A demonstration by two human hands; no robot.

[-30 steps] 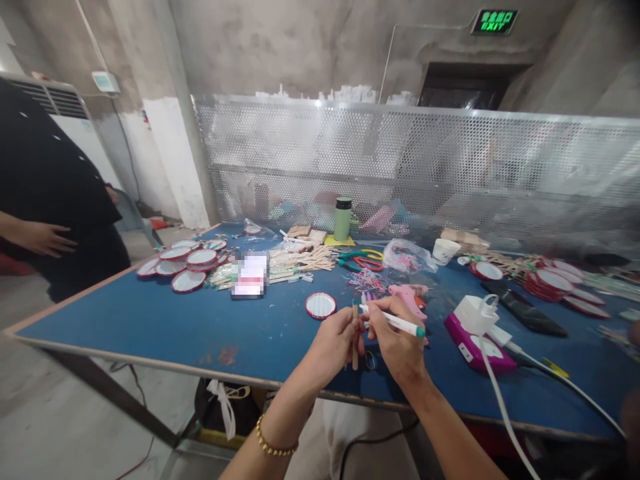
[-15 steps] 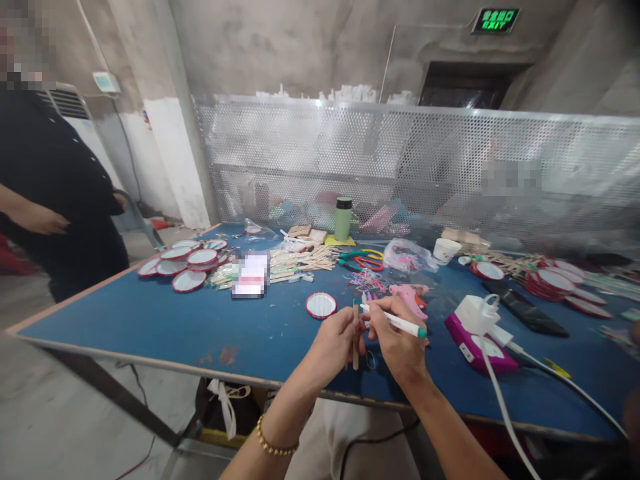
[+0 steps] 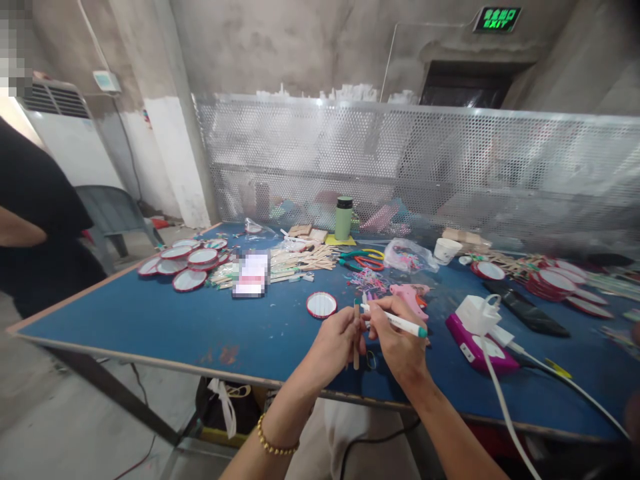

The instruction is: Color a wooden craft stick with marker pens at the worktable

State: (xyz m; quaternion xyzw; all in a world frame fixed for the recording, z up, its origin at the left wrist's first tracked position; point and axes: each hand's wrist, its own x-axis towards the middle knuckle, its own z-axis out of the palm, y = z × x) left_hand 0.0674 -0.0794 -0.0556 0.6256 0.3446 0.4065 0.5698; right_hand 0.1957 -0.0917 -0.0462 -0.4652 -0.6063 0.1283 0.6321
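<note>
My left hand (image 3: 334,343) is closed around a flat wooden stick (image 3: 357,343), held upright, its top end coloured green. In my right hand (image 3: 400,343) is a white marker (image 3: 400,323) with a green end, gripped like a pen. The marker's tip is close to the stick's upper part; whether it touches, I cannot tell. Just beyond my left hand lies a round white disc with a red rim (image 3: 321,305). A pink glue gun (image 3: 411,300) rests behind my right hand, partly hidden by it.
Stacked red-rimmed discs (image 3: 189,280) and wooden sticks (image 3: 310,259) lie at the left and back. Behind are pliers (image 3: 363,259), a green bottle (image 3: 343,220) and a paper cup (image 3: 447,251). A purple power strip (image 3: 483,350) with cables sits right. A person (image 3: 35,220) stands at left.
The person at the left has moved further left, uncovering a grey chair. My hands, the stick and the marker look almost unchanged.
</note>
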